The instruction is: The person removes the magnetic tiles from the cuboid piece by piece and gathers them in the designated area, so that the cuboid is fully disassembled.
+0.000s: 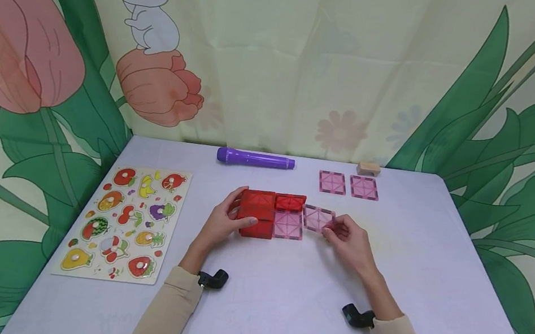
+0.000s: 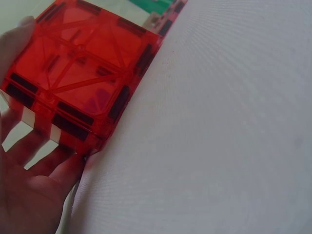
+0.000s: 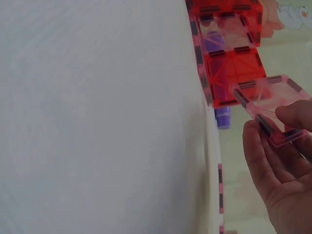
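My left hand point(image 1: 221, 222) grips the red tile box point(image 1: 255, 228) steady; my right hand point(image 1: 352, 245) should square its pinched pink magnetic tile point(image 1: 316, 218).

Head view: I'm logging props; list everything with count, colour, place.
Tile structure: one, red and pink, table centre
Held tile: one, pink, right of structure
Loose tiles: two, pink, table's far side
Block: one, tan, far edge
Stick: one, purple, far edge
Fruit board: one, cream, left
Table: one, white, beneath these
Curtain: one, pale multicoloured, behind table
Wrist cameras: two, black, on wrists
Sleeves: two, beige, bottom
Left hand: one, gripping structure
Right hand: one, pinching held tile
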The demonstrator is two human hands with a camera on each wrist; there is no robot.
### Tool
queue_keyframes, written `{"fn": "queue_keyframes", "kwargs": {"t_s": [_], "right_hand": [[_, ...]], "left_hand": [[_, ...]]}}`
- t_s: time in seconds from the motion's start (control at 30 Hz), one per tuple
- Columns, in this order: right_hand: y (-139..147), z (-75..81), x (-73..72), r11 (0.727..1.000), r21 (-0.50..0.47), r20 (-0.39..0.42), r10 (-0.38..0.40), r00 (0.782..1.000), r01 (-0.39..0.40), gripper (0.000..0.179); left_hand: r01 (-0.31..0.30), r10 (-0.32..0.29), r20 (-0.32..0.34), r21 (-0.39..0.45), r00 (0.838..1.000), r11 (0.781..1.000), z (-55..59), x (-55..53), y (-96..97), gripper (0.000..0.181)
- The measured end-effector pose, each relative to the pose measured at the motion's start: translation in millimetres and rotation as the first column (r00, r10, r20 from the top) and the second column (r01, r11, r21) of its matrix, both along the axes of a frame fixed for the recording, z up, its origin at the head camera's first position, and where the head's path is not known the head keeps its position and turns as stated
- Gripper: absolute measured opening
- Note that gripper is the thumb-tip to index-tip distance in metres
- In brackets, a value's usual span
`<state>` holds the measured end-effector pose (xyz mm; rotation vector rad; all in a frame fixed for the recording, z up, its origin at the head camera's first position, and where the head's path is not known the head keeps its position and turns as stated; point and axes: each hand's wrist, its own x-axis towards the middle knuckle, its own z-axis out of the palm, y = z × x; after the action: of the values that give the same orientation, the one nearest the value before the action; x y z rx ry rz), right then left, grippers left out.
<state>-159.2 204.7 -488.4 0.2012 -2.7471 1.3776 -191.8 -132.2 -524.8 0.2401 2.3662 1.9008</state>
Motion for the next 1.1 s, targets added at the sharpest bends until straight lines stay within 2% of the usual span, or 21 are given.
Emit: {"fn": "queue_keyframes", "kwargs": {"t_s": [0.23, 0.4, 0.53, 0.63, 0.73, 0.83, 1.1], "right_hand": [[15, -1.6, -3.2, 0.996, -0.05, -0.056, -0.081, 0.995, 0.078, 0.027], [27, -4.1, -7.9, 0.986, -0.063, -0.067, -0.16, 0.985, 0.156, 0.027], [37, -4.8, -12.0, 0.971, -0.102, -0.07, -0.225, 0.972, 0.217, 0.027], [45, -4.1, -14.7, 0.953, -0.131, -0.064, -0.284, 0.957, 0.274, 0.029], [53, -2.4, -16.8, 0.93, -0.157, -0.049, -0.345, 0.937, 0.334, 0.031], [61, -0.2, -19.1, 0.907, -0.167, -0.027, -0.395, 0.918, 0.386, 0.033], [82, 0.8, -22.5, 0.863, -0.133, 0.038, -0.487, 0.873, 0.487, 0.041]], "left_hand": [[0.013, -0.013, 0.037, 0.009, 0.999, 1.0, 2.3, 0.0, 0.5, 0.087], [0.015, -0.015, 0.067, -0.004, 0.998, 1.0, 3.0, -0.6, 0.8, 0.087], [0.019, -0.018, 0.068, -0.011, 0.997, 1.0, 12.3, 3.7, 1.9, 0.086], [0.018, -0.018, 0.048, -0.008, 0.999, 1.0, 12.0, 4.6, 2.0, 0.086], [0.012, -0.012, 0.03, 0.0, 0.999, 1.0, 2.9, 1.2, 1.1, 0.087], [0.005, -0.005, 0.017, 0.001, 1.0, 1.0, 1.7, 0.9, 1.2, 0.086], [-0.009, 0.009, 0.009, -0.009, 1.0, 1.0, 0.2, 0.8, 0.5, 0.087]]}}
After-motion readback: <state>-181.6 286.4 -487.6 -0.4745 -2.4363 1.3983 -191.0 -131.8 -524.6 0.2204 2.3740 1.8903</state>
